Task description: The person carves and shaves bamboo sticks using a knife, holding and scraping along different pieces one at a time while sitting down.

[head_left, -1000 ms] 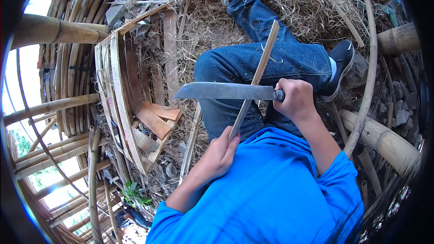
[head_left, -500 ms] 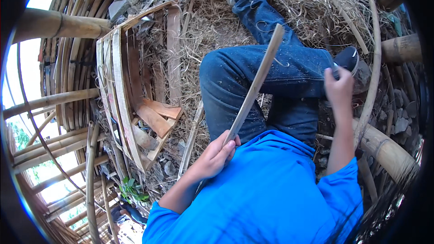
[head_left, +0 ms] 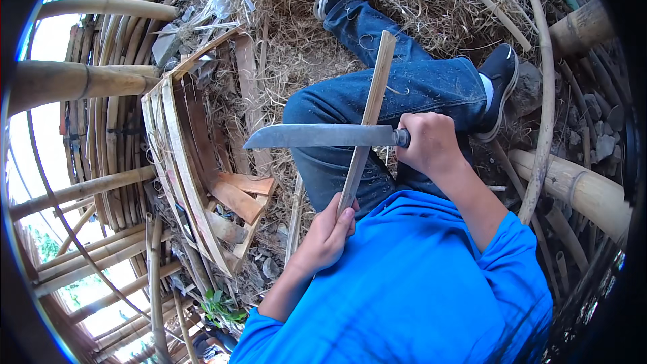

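My left hand (head_left: 328,237) is closed around the lower end of a long, narrow strip of wood or bamboo (head_left: 378,87), which slants up and away over my bent leg. In my right hand (head_left: 431,140) is the dark handle of a machete (head_left: 310,135). Its broad grey blade lies across the strip, pointing left, a little above the middle of the strip's length. Part of the strip is hidden behind the blade. Whether the edge touches the strip or passes over it, I cannot tell.
Left of my legs stands a slatted wooden crate (head_left: 176,141) with wood pieces (head_left: 237,203) inside. Dry straw (head_left: 445,13) covers the ground ahead. A thick bamboo pole (head_left: 573,185) and a thin one (head_left: 544,94) lie at the right. Bamboo framing (head_left: 84,81) rises at the left.
My right hand has swung in from the far right, bringing the machete blade across the strip. The left hand keeps its hold, and the view has shifted slightly.
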### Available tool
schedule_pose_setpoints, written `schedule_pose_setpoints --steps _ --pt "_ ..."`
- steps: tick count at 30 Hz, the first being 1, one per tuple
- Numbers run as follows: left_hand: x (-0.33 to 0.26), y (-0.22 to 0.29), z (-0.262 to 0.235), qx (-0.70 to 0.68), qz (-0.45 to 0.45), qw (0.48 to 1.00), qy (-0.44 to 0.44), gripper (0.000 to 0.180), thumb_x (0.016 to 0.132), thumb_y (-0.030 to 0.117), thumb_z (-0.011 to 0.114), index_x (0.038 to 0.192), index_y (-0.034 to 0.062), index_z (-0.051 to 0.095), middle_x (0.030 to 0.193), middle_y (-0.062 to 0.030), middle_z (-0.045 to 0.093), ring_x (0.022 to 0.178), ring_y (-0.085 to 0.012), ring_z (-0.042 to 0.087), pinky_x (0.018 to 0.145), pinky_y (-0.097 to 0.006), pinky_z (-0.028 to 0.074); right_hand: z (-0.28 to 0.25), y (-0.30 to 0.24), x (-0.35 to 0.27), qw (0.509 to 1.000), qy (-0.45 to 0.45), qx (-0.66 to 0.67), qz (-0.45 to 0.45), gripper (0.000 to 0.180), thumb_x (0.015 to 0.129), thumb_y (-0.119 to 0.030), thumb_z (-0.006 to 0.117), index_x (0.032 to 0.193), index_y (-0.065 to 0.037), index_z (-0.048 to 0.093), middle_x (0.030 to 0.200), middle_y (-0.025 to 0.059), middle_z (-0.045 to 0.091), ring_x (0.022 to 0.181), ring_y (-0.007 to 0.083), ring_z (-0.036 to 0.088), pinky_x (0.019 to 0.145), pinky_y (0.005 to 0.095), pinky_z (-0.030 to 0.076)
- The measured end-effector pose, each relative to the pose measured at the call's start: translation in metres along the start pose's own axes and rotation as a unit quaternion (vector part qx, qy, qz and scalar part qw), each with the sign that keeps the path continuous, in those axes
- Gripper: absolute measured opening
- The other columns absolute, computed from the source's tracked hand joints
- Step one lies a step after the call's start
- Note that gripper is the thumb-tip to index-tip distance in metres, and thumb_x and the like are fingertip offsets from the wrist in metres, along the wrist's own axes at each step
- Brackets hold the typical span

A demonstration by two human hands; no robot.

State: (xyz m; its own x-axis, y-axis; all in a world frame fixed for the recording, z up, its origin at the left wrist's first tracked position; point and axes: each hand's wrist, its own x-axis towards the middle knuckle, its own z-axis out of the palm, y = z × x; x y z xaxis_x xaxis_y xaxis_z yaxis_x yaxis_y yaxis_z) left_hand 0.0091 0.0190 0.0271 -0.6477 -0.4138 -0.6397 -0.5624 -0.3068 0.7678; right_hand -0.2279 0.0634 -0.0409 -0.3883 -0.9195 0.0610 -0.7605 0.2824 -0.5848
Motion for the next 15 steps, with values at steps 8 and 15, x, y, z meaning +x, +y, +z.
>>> schedule_pose_setpoints --steps 8,15 --pt "-0.001 -0.002 -0.005 0.057 0.032 0.997 0.031 0.019 0.102 0.024 0.038 0.108 0.0057 0.043 0.069 0.0024 0.042 0.055 -0.005 0.037 0.048 -0.021 0.033 0.014 0.01 0.021 0.998 0.049 -0.025 -0.025 0.007 0.064 -0.013 0.065 0.067 -0.008 0.062 0.065 0.0134 0.063 0.064 0.0334 0.064 0.06 0.0417 0.052" --pt "-0.006 -0.015 -0.009 -0.009 0.008 1.0 -0.007 0.02 0.102 0.023 0.037 0.109 0.0061 0.043 0.07 0.0024 0.041 0.056 -0.0049 0.037 0.049 -0.021 0.033 -0.01 0.065 0.062 0.979 0.014 -0.163 0.12 0.015 0.07 -0.024 0.067 0.07 -0.009 0.066 0.071 0.0159 0.067 0.071 0.0367 0.066 0.069 0.0447 0.054"
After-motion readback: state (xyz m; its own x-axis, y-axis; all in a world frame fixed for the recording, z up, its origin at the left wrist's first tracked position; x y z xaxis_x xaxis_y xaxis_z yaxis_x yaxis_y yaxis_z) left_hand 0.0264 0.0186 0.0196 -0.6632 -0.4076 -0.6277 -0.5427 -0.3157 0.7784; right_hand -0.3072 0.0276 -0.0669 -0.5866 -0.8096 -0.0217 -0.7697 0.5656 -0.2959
